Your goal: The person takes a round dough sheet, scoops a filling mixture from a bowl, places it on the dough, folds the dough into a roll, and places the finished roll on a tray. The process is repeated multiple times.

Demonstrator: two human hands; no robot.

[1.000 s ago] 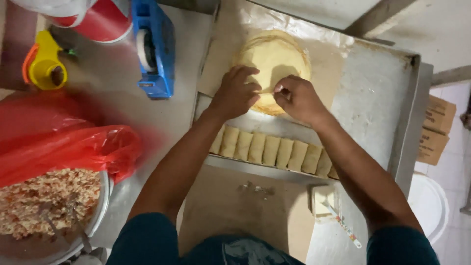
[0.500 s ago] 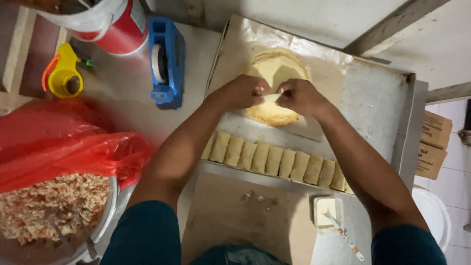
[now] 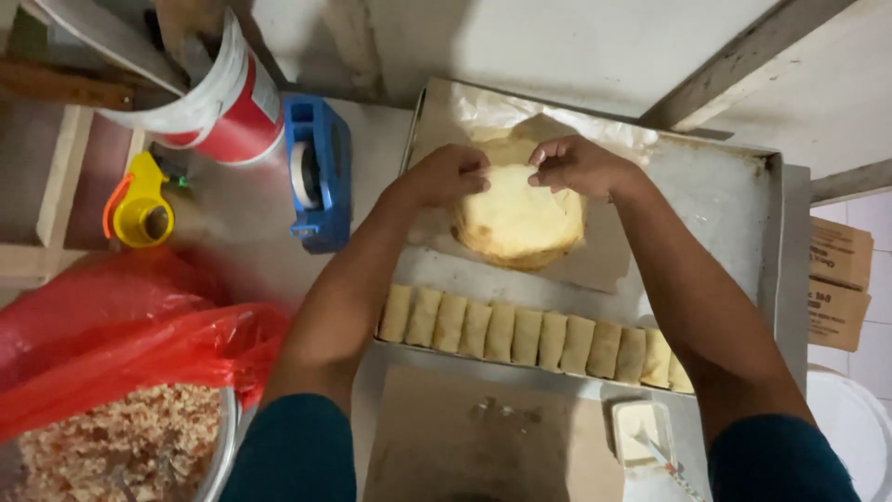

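A round stack of thin pale wrappers point(image 3: 518, 220) lies on a sheet of paper inside a metal tray point(image 3: 734, 200). My left hand point(image 3: 448, 175) and my right hand point(image 3: 573, 164) both pinch the far edge of the top wrapper, fingertips close together. Along the tray's near edge sits a row of several rolled, filled wrappers point(image 3: 530, 336).
A metal bowl of chopped filling point(image 3: 111, 446) sits at the near left under a red plastic bag point(image 3: 121, 335). A blue tape dispenser point(image 3: 318, 177), a yellow bottle point(image 3: 141, 206) and a red-and-white bucket point(image 3: 223, 102) stand at the far left. A small white dish point(image 3: 641, 432) and brown board point(image 3: 465, 437) lie near me.
Both hands have moved from the near side of the wrapper stack to its far edge. The head view shifted downward slightly.
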